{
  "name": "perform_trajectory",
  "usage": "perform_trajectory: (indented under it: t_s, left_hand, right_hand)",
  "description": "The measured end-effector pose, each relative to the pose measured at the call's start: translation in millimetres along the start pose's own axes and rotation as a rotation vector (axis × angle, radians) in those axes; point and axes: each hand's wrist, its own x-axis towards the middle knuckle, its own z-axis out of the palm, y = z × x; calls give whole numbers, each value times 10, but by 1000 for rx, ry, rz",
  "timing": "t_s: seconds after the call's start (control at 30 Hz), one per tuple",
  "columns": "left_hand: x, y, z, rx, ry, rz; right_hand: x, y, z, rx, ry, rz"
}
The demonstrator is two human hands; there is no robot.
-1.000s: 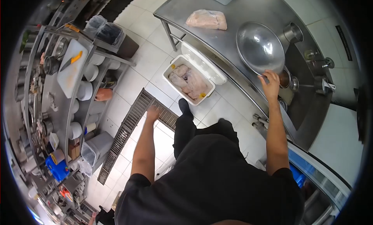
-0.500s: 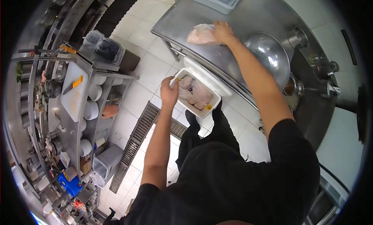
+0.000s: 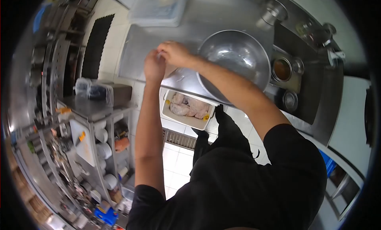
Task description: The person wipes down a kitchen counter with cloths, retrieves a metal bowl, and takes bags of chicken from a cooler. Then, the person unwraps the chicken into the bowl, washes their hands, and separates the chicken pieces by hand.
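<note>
On the steel table, the plastic bag of pale pink meat (image 3: 170, 71) is mostly hidden beneath my hands. My left hand (image 3: 154, 66) is closed at the bag's top. My right hand (image 3: 174, 53) meets it there, fingers pinched together on the plastic, a whitish bit showing between the hands. Just right of them stands a large steel bowl (image 3: 234, 51), partly behind my right forearm. Below the table edge, an open white cooler (image 3: 186, 122) holds several pieces of raw poultry (image 3: 190, 107).
A lidded plastic container (image 3: 156, 11) sits at the table's back left. Beyond the bowl are a steel pot (image 3: 274, 11) and a container of brown liquid (image 3: 282, 69). Shelving with a cutting board (image 3: 82, 140) and an orange-handled knife (image 3: 81, 136) stands left. A floor drain (image 3: 180, 139) lies below.
My left hand has risen from the cooler's rim to the bag, meeting my right hand. The view has shifted closer to the table, and the bowl now shows its open inside.
</note>
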Motion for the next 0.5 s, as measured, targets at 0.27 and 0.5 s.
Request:
perform_trajectory:
  t_s: [0.27,0.5]
  left_hand:
    - [281,900,-356,-776,92,-304]
    - [614,2185,-339,-909,87,-275]
  right_hand:
    - [-169,-146,-1198,-7,296,-239]
    - [-307,-381,-1991,-100,222,111]
